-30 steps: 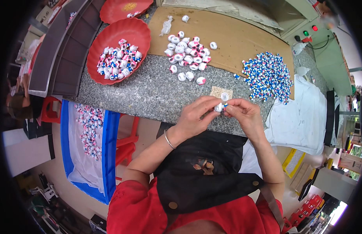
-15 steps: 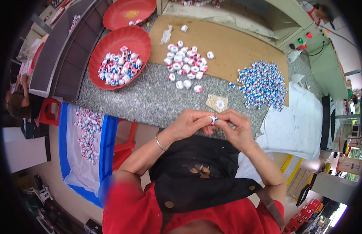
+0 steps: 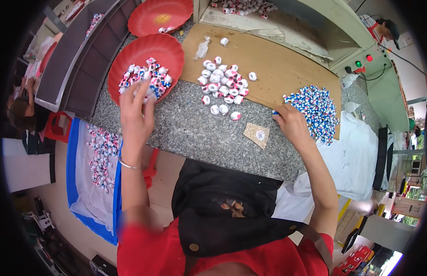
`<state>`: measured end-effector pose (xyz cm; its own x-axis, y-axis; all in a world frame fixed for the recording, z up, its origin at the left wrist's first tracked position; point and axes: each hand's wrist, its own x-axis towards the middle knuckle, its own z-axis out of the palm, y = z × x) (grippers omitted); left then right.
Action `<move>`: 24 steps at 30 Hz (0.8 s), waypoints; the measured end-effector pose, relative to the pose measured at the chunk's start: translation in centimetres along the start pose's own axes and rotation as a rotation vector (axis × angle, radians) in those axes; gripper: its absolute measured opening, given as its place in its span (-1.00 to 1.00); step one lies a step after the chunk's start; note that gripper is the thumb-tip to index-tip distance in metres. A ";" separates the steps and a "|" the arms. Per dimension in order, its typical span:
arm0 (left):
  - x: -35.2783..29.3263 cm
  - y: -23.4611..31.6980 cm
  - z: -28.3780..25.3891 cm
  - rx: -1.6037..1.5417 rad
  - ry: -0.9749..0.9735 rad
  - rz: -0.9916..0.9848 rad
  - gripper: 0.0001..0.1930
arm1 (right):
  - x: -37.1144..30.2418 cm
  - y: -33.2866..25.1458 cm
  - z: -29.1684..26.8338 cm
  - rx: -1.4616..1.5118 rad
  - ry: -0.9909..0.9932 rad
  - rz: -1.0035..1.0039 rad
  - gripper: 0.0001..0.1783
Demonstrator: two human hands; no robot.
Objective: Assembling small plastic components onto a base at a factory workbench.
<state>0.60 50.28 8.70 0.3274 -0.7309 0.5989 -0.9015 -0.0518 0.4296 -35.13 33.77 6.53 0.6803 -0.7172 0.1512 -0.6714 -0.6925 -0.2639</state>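
Head view: right hand (image 3: 291,123) had fingertips bunched at a small blue piece (image 3: 275,112) beside the blue pile (image 3: 321,115), grip unclear. Left hand (image 3: 136,112) was over the red bowl (image 3: 171,49), couldn't tell if holding. Piece looked light, probably slippery, best pinched by its sides.

Bowl (image 3: 160,48) at left, pieces (image 3: 220,83) to its right (partly on cardboard (image 3: 273,60)), heap (image 3: 317,112) farther right, crate (image 3: 71,175) below left

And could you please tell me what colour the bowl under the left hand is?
The bowl is red, best seen in the head view.
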 end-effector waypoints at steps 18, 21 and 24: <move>-2.4 9.5 10.8 -0.251 -0.439 0.500 -0.68 | -8.0 -1.9 0.8 0.257 0.004 0.118 -0.84; -3.0 9.9 8.4 -0.465 -0.485 0.290 -0.65 | -7.7 -1.8 0.6 0.322 0.048 0.141 -0.85; -5.4 9.2 6.9 -1.397 -0.685 -0.352 -0.70 | -7.2 -1.7 0.1 0.218 -0.012 0.062 -0.84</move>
<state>-11.42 49.09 4.74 -0.0763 -0.9918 0.1026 0.2699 0.0785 0.9597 -38.88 40.12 5.77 0.6443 -0.7557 0.1173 -0.6332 -0.6132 -0.4724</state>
